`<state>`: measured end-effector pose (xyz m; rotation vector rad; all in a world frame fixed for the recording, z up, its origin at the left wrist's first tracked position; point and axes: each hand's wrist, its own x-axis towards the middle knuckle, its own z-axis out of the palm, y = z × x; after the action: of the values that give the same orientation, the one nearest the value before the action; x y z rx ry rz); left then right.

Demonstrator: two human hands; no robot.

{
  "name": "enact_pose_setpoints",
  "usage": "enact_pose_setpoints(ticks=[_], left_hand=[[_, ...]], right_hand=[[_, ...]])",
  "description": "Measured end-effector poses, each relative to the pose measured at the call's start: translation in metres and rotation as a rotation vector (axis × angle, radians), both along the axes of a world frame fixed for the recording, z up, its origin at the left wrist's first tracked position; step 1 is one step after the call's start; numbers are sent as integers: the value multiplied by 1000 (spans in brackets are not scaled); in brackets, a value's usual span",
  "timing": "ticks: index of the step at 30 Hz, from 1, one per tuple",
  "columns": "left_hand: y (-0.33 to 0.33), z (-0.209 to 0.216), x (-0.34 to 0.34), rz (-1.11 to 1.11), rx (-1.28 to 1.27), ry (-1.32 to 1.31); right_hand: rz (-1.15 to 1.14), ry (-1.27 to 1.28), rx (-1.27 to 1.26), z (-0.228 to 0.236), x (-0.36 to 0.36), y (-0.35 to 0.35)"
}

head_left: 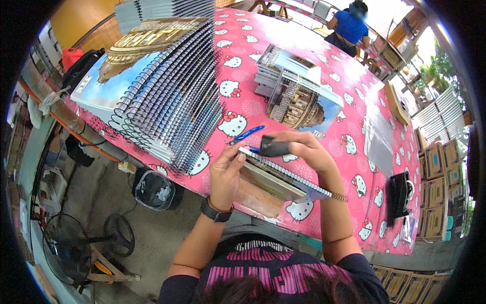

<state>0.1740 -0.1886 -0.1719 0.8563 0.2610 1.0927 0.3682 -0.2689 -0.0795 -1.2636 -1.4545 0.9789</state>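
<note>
A spiral-bound book (313,190) stands tilted at the table's near edge, its coil (338,196) sticking out past the right end of the spine. My left hand (228,167) grips the book's left end between thumb and fingers. Closed around a dark, blocky object (274,147) is my right hand (306,149), just above the same end of the spine; the object's exact kind is unclear. A bit of blue shows beside it, partly hidden. A blue pen (249,133) lies on the table beyond my hands. Under the book is a worn tan block or board (259,195).
Tall stacks of spiral-bound books (167,96) stand at left. More books (304,101) lie beyond my hands. On the right are loose coils (372,202), a black case-like object (398,200) and clear plastic (378,139). A bin (155,190) and fan (66,248) stand on the floor. A person in blue (350,28) is far off.
</note>
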Motion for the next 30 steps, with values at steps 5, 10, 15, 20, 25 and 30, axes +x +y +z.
enact_pose_setpoints(ticks=[5,10,15,20,25,30], left_hand=[[2,-3,-1,-21,10,-40],[0,-3,-6,-9,28,4],[6,2,-4,-66,136,46],[5,51,-10,-30,521,311],[-23,82,9,-3,636,286],[-38,81,16,-77,477,149]], right_hand=[[-27,-126,-168,15,-11,11],[-56,-290,-64,-8,-10,14],[-303,-725,182,-45,10,-8],[-260,-652,32,55,-9,-65],[-454,-681,347,71,-64,-72],[-519,-568,389,56,-67,-76]])
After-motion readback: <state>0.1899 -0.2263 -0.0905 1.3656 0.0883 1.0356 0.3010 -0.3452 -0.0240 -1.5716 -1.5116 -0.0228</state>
